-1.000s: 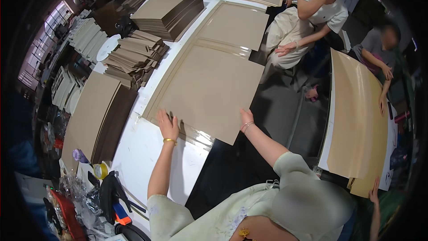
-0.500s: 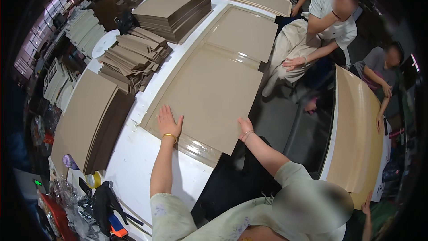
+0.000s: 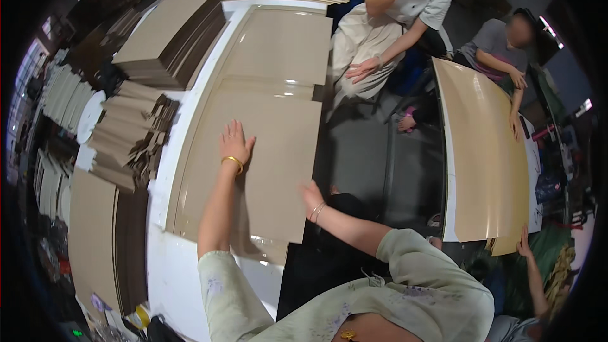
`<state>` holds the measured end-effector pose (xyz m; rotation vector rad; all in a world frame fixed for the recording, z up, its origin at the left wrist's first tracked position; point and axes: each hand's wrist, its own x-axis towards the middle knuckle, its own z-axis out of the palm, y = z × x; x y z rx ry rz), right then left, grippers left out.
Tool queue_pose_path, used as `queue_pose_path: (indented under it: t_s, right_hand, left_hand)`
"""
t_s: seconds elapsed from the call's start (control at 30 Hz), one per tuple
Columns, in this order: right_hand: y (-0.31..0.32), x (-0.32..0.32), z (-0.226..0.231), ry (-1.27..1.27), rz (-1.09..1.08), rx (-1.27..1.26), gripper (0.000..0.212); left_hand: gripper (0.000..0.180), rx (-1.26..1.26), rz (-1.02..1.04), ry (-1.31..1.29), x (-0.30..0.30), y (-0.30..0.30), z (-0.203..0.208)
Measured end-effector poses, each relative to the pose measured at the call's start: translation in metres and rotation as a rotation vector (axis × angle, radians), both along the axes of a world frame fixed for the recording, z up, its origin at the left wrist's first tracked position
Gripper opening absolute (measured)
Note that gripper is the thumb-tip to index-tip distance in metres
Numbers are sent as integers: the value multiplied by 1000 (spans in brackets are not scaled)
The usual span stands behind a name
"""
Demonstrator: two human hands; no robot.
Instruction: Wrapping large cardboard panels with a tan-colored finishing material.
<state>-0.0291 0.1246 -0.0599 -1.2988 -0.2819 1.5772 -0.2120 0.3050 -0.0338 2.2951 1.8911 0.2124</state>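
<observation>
**Broad brown board (image 3: 272,152), flat under our left hand (image 3: 235,145)**

Our left hand lies palm down on the brown board, fingers loosely spread, thumb apart, closed on nothing. Our right hand (image 3: 312,197) is at the board's right edge; it is blurred, and we cannot tell whether it pinches that edge or merely touches it. Near the right hand, the board appears to overhang the white tabletop (image 3: 174,272).

We judge it stiff, like thick card, and light for its breadth, with corners that could dent. Its matt face should give our palms some grip; the glossy strip (image 3: 261,250), nearer us than either hand, looks slicker. We would hold the free edge by the right hand, the left palm steadying the face.

Its long axis seems to run away from us, past both hands, leaning slightly right at the far end, though the lens bends edges; neither end is pointed.
</observation>
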Motion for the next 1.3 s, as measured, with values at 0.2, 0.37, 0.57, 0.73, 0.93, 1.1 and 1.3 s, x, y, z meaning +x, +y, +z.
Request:
queue_pose_path:
  t_s: [0.2,0.37,0.57,0.73,0.93,1.1,1.3]
  right_hand:
    - [-7,-4,9,-60,-34,-11,33]
    - [-12,-5,-7,-81,-65,63,32]
    - [-11,-9,-2,9,-36,82,39]
    - [-9,-7,-45,-276,-21,40,46]
    - [1,13,2,-143,285,-58,98]
    - [5,30,-13,-65,336,91,100]
    - [-2,37,8,-388,-66,286,80]
  left_hand:
    - [68,56,115,-32,13,106,-12]
    - [71,68,174,12,23,119,2]
    - [77,158,270,38,23,117,1]
    - [85,58,257,52,39,116,14]
    - [70,163,197,-399,-27,146,-34]
    - [64,235,-143,-473,32,21,-11]
    - [55,-116,-60,-1084,72,-199,41]
